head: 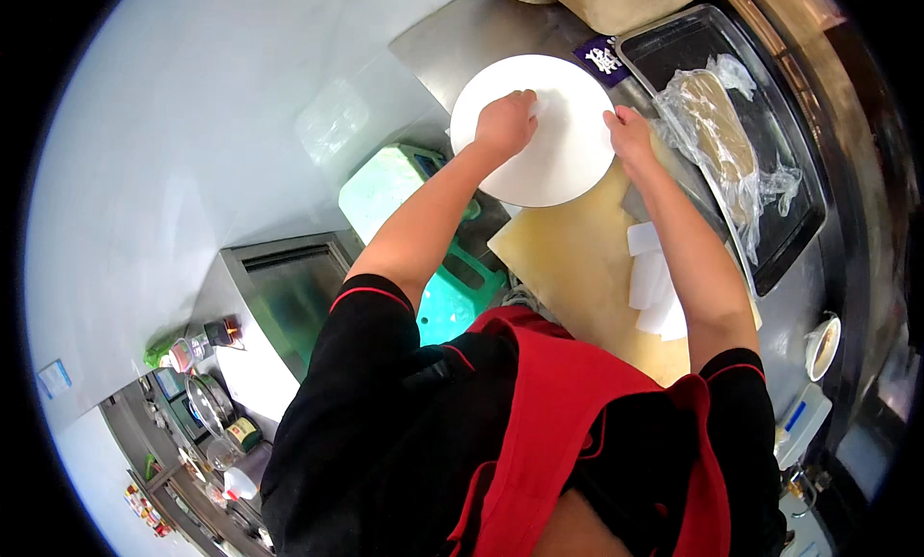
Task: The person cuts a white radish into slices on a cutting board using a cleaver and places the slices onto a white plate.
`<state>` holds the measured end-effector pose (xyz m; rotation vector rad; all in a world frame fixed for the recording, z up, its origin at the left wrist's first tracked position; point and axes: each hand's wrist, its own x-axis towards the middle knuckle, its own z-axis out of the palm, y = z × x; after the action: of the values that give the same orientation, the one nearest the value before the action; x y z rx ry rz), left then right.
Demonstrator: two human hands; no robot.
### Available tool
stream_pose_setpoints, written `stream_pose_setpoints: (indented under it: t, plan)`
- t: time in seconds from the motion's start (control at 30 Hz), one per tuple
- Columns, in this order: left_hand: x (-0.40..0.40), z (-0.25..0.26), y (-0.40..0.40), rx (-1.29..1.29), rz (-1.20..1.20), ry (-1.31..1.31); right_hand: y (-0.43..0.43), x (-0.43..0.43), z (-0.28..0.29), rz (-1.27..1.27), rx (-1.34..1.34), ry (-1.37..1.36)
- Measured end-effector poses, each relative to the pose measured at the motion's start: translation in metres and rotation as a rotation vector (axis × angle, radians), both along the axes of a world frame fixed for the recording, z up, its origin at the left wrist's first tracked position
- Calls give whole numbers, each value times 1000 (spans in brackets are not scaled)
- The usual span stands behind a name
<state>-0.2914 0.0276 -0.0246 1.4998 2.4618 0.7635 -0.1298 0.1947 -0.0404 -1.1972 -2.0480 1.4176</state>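
Note:
A large round white plate (570, 167) is held over the corner of a yellowish cutting board (570, 268) and the steel counter beside it. My right hand (630, 135) grips the plate's right rim, thumb on the upper face. Over the plate's left half, my left hand (507, 124) presses its closed fingers around a small white wad (538, 107), which may be paper or cloth. Most of that wad is hidden by the fingers. Beside my right forearm, white folded sheets (653, 286) lie on the board.
On the right, a dark metal tray (783, 124) holds a tan block (715, 124) in clear plastic wrap. A purple item (600, 58) with writing lies near the plate. Green plastic stools (451, 304) stand below left, by a steel cabinet (292, 290). A white bowl (822, 346) sits far right.

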Motion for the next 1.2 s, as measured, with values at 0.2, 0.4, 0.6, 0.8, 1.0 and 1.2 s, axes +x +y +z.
stream_pose_setpoints:
  t: [0.2, 0.4, 0.6, 0.8, 1.0, 1.2]
  plan:
    - [-12, -46, 13, 42, -55, 88, 14, -14, -18, 57, 10, -16]
    - [-3, -26, 5, -35, -90, -9, 25, -6, -21, 164, 173, -169]
    - [1, -29, -8, -6, -72, -16, 23, 11, -8, 196, 273, 26]
    - [2, -11, 9, -318, 21, 90, -5, 107, 58, 269, 280, 66]
    - [13, 3, 21, -523, -16, 286, -4, 258, 81, 265, 545, -249]
    - [4, -11, 18, -485, 93, 347, -10, 323, 70, 375, 670, -536]
